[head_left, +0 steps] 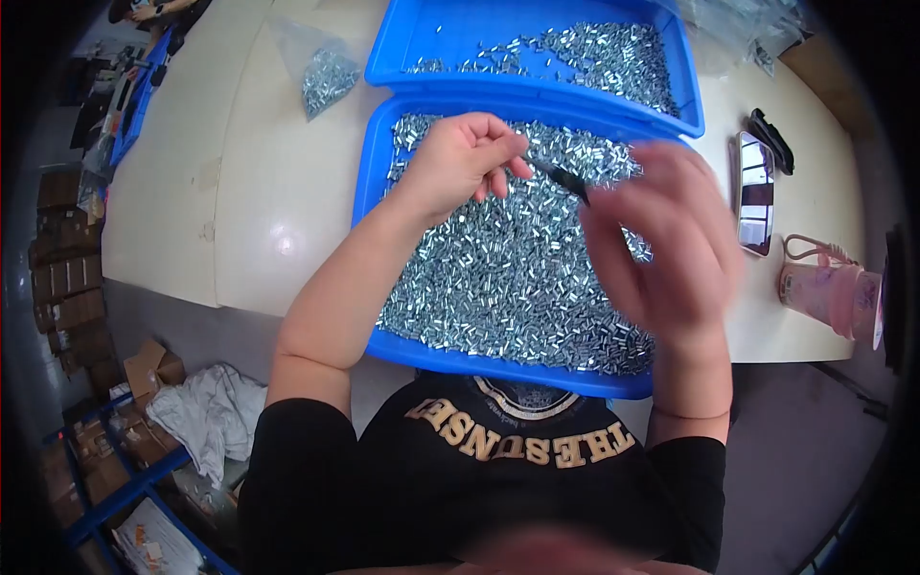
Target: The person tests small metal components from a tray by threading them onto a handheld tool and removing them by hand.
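Observation:
My left hand (465,161) is above the upper part of the front blue tray (362,196), thumb and forefinger pinched together; whatever is between them is too small to make out. Blurred by motion, my right hand (671,240) is over the tray's right side and grips a thin, dark, pen-like tool (567,179). The tool's narrow tip points at my left fingertips; whether it touches them I cannot tell. Beneath both hands, a thick layer of small shiny metal cylinders (498,259) covers the tray's floor.
Behind stands a second blue tray (460,31) with more metal cylinders. A clear plastic bag of them (329,81) lies on the table (259,192) at left. A phone (755,192), a dark strap-like item (771,141) and a pink cup (829,292) are at right.

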`<state>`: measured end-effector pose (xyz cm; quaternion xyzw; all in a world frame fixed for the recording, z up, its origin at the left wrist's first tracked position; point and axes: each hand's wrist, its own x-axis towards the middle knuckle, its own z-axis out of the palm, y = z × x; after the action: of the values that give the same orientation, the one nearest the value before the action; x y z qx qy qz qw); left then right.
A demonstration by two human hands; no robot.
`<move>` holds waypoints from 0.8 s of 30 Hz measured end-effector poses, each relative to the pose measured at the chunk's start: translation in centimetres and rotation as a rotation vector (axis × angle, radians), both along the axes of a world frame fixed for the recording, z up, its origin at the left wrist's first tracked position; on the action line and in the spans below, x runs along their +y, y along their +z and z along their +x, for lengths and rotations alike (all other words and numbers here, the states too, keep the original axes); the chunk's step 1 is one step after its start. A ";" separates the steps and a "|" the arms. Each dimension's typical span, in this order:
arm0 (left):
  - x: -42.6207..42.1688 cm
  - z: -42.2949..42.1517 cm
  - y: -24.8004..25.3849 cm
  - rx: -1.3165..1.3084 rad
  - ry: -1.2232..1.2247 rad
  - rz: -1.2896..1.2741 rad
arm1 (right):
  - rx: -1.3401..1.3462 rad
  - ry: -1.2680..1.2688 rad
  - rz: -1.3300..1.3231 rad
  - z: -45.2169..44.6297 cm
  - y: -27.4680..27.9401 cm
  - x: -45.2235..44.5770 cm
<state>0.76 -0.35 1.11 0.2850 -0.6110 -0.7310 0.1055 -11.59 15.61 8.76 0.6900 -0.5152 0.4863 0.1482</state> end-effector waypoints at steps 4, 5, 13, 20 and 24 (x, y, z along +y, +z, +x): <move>0.1 0.0 -0.9 -0.003 0.012 -0.147 | 0.110 0.178 0.177 1.4 4.5 4.0; 0.2 0.0 -1.1 0.017 0.039 -0.166 | 0.125 0.155 0.179 1.7 5.0 4.7; 0.2 -0.1 -1.4 0.041 0.031 -0.257 | 0.007 -0.180 0.040 5.9 4.3 4.4; 0.1 -0.2 -1.5 0.046 0.042 -0.290 | 0.066 -0.214 0.198 7.1 5.6 7.1; 0.0 -0.1 -1.5 0.040 0.042 -0.263 | 0.101 -0.231 0.285 6.8 6.1 8.3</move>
<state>0.69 -0.31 -0.44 0.2669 -0.6932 -0.6477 0.1694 -4.74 23.88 14.87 0.6638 -0.6465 0.3529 0.1296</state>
